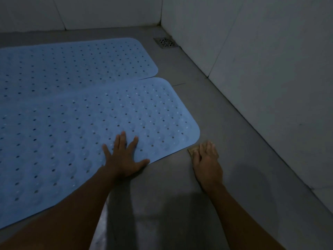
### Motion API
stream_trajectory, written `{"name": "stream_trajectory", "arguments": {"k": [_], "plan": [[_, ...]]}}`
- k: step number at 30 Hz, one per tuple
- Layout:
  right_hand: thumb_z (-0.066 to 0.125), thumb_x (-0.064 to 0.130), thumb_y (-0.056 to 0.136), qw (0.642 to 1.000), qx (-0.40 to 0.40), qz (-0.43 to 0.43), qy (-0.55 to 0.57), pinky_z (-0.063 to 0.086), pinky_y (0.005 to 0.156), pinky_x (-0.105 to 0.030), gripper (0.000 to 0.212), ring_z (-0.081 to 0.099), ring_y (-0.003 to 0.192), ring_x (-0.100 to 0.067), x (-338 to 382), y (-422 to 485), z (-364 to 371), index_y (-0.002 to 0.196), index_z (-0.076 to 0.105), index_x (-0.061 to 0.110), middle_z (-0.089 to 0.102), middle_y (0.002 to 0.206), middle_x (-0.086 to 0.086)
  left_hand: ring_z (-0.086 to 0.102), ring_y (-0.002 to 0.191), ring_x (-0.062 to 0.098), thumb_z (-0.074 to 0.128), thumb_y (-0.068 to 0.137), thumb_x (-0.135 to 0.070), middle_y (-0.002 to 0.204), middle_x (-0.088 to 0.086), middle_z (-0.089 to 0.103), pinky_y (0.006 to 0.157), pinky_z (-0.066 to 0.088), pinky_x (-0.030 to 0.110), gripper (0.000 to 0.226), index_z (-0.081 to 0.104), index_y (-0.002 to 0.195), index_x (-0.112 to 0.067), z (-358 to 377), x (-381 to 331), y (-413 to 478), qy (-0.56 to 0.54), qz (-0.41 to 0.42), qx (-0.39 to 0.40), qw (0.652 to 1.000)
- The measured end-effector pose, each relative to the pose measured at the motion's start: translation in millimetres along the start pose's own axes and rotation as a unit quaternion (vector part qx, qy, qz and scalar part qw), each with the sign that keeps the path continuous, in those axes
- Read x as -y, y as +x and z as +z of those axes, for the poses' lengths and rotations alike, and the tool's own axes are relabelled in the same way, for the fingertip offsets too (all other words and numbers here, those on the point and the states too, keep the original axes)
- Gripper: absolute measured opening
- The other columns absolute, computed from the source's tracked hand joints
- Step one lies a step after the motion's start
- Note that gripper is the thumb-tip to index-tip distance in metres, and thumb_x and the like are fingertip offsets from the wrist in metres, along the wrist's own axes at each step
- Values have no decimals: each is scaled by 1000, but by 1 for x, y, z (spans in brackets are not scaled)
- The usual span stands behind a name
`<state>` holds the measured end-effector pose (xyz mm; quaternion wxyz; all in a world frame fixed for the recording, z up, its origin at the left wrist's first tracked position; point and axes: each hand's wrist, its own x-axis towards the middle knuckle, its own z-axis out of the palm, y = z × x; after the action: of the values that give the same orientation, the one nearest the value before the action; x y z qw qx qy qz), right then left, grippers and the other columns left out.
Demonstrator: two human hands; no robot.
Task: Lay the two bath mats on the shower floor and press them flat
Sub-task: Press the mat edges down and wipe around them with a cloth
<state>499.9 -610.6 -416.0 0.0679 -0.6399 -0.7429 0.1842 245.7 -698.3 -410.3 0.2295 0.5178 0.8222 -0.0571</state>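
tech: head view shows two blue mats on the shower floor. near mat lies closest to the person; far mat lies beyond it, toward the back wall.

op: hand state?

tech: left hand rests flat on the near mat's front edge, fingers spread wide. right hand sits on bare floor just beside the mat's right corner, fingers curled over a small tan object; what it is cannot be told.

op: orientation?

tech: both long axes run left to right, roughly parallel. rounded ends point right, toward the drain corner. the near mat appears to overlap the far mat's front edge.

op: failure risks?

tech: that overlap would likely keep the shared edge from seating flat. pressing only near the front edge may leave the middle lifted. a wet floor could let the mat slide under a sideways push.
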Motion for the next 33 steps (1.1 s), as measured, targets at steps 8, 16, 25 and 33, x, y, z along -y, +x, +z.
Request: {"name": "stream_trajectory", "arguments": {"k": [8, 16, 25, 33], "plan": [[25, 35, 104, 1000, 5, -7, -14, 6, 120, -34, 53, 2, 149, -24, -22, 57, -22, 151, 26, 9, 12, 161, -11, -7, 148, 28, 45, 66, -88, 160, 11, -9, 115, -4, 62, 112, 4, 151, -28, -24, -25, 21, 33, -8, -23, 999], [18, 36, 105, 992, 44, -90, -73, 0, 119, -40, 53, -4, 149, -28, -35, 76, -22, 151, 22, 11, 6, 161, -14, -14, 147, 28, 34, 55, -95, 159, 2, -23, 112, 0, 67, 117, -11, 149, -43, -49, -113, 102, 2, 22, 12, 1000], [21, 34, 104, 998, 42, -40, -15, -5, 119, -41, 57, -11, 148, -31, 3, 141, -22, 152, 15, 5, -1, 161, -16, -14, 147, 27, 41, 52, -96, 157, -4, -27, 112, 4, 68, 118, -12, 147, -50, -48, -120, 113, 19, -15, 54, 998], [29, 42, 103, 998, -3, -40, 45, 4, 121, -37, 64, -3, 149, -24, 0, 135, -29, 153, 11, 8, 5, 162, -12, 24, 141, 33, 29, 57, -97, 155, 6, 24, 113, 1, 65, 108, 28, 146, -36, -74, -129, 116, 96, 48, -32, 994]]}}
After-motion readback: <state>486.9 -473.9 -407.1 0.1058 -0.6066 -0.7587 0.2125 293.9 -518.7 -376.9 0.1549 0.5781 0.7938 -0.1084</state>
